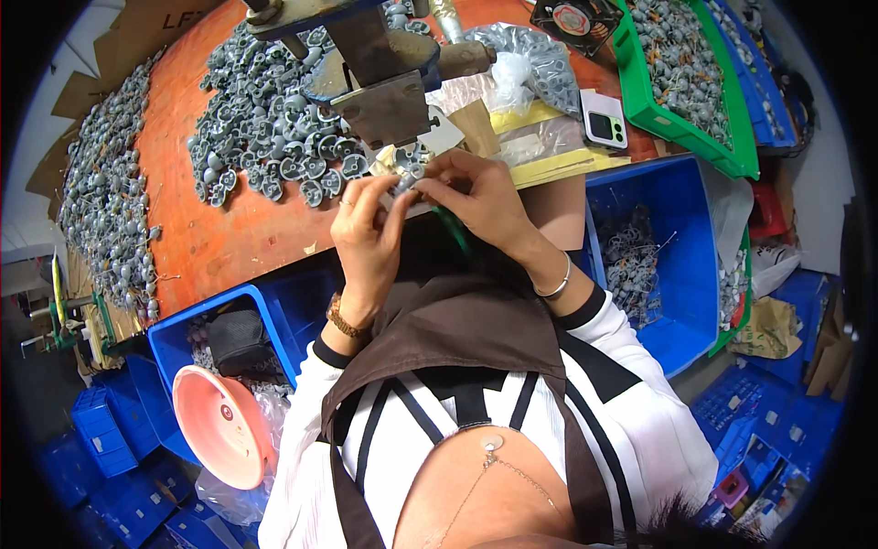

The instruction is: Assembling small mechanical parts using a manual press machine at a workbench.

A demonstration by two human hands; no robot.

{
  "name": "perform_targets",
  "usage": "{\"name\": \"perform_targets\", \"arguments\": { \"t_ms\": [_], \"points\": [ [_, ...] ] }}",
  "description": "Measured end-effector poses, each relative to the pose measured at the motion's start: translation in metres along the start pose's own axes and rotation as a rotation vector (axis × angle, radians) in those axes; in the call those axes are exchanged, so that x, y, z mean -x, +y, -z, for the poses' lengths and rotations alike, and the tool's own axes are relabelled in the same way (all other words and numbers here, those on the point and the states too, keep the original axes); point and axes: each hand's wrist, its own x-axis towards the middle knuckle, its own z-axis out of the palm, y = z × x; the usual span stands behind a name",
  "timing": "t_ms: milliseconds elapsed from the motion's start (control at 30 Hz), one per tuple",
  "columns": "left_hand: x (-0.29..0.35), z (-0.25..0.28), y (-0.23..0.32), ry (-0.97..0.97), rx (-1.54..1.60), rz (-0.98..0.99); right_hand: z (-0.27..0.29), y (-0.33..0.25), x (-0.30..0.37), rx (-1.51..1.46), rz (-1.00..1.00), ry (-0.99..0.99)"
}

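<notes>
My left hand (pixel 368 224) and my right hand (pixel 480 197) meet at the table's front edge, below a metal press head (pixel 389 101). Thumbs and fingertips of both are pinched together on a small grey plastic part (pixel 409 177). Its details are partly covered by the fingers. Just past my fingertips lie some pale cream pieces (pixel 388 159), close under the press. A big heap of grey rounded plastic shells (pixel 274 128) spreads over the orange-red table (pixel 219 242) beyond my left hand.
More grey parts with wires (pixel 105 183) line the table's left side. A phone (pixel 604 121), a green crate (pixel 672 119) and a small fan (pixel 578 23) stand at the right. Blue bins (pixel 681 247) flank my lap, and a pink basin (pixel 219 425) sits at lower left.
</notes>
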Motion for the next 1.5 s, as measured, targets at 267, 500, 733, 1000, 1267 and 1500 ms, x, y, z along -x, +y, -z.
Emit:
{"name": "perform_targets", "arguments": {
  "t_ms": [267, 500, 733, 1000, 1267, 1500],
  "points": [
    [-0.018, -0.007, -0.023, 0.014, 0.006, 0.085, -0.007, 0.001, -0.008, 0.612, 0.275, 0.137],
    [-0.03, 0.004, -0.022, -0.108, -0.045, 0.021, 0.06, -0.031, -0.082, 0.255, 0.176, 0.247],
    [-0.025, -0.007, -0.013, -0.017, -0.103, 0.078, 0.062, -0.104, -0.168, -0.255, 0.357, 0.171],
    [-0.022, -0.006, -0.019, -0.025, -0.101, 0.073, 0.03, -0.074, 0.022, 0.209, 0.876, 0.218],
    [-0.008, 0.011, -0.02, -0.088, 0.107, 0.098, 0.041, -0.109, -0.037, -0.135, 0.704, 0.507],
    [-0.059, 0.096, -0.1, 0.159, -0.352, 0.013, -0.003, -0.009, -0.003, 0.467, 0.086, 0.086]
  ]
}}
